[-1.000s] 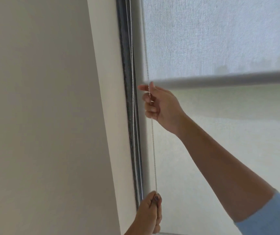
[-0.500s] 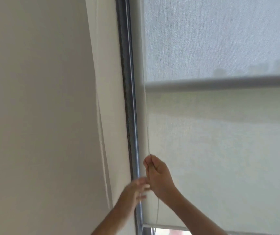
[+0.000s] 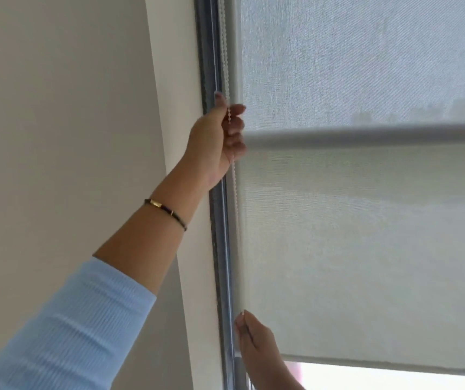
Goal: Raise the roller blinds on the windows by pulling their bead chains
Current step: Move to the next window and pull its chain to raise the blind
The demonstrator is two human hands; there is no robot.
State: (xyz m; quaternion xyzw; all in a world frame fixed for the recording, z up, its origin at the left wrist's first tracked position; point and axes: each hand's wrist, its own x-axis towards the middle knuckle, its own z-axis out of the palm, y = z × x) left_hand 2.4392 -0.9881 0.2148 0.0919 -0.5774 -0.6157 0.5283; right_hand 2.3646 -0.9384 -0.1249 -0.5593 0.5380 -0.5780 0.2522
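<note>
Both hands on the chain, one high and one low

Left hand [image 3: 216, 137] has its fingers curled round the white beaded plastic chain [image 3: 228, 80] high at the left edge of the pale grey woven roller blind [image 3: 366, 220]; right hand [image 3: 256, 337] pinches the same strand lower down, near the blind's bottom hem; the chain runs near-vertical between them, close beside the dark grey metal window frame [image 3: 207, 52]; a strip of bright glass shows under the hem at the lower right, so the blind is barely lifted; the next pull probably follows the strand straight down, led by the upper, left hand.
</note>
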